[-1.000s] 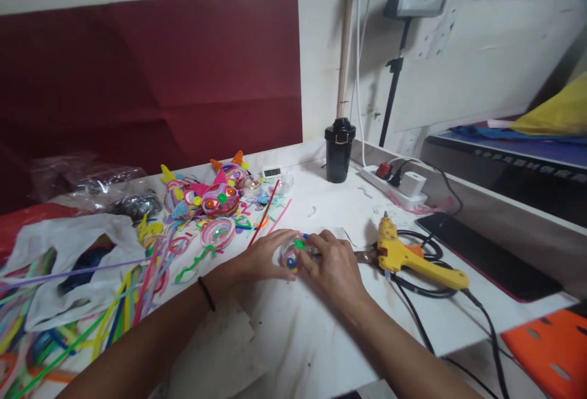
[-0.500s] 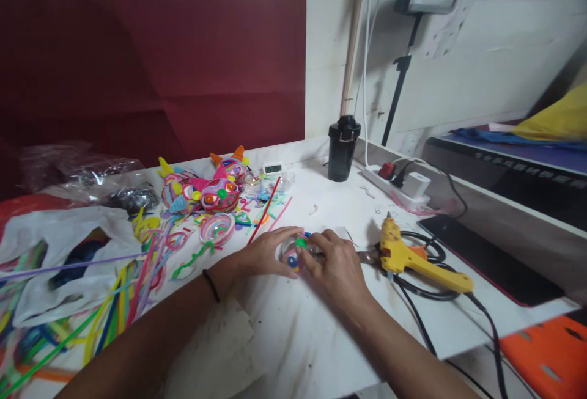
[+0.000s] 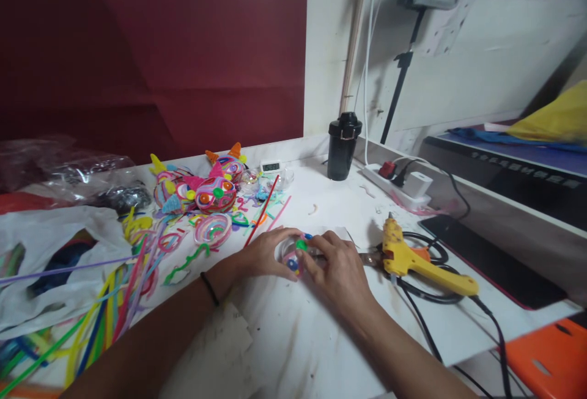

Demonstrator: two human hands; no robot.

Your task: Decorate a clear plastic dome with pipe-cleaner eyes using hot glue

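Between both hands is a small clear round plastic piece (image 3: 285, 250) with a green dot, a blue eye-like disc and pink edging on it. My left hand (image 3: 269, 255) curves around its left side, thumb below and fingers above. From the right, my right hand (image 3: 340, 264) pinches it, fingertips by the green dot (image 3: 301, 244). A flat metal strip (image 3: 370, 259) shows beyond the right hand, partly hidden. Close by on the right lies a yellow glue gun (image 3: 406, 258), nozzle pointing up and away.
Pipe-cleaner animal-face crafts (image 3: 215, 194) and a coiled dish shape (image 3: 213, 231) lie left of centre. Loose pipe cleaners (image 3: 98, 319) spread front left. A black cup (image 3: 342, 147), power strip (image 3: 389, 185), black phone-like slab (image 3: 493, 258) and cables are on the right.
The view has shifted slightly, so the crafts on the left appear a little further left. Both hands keep the same hold on the clear round piece.
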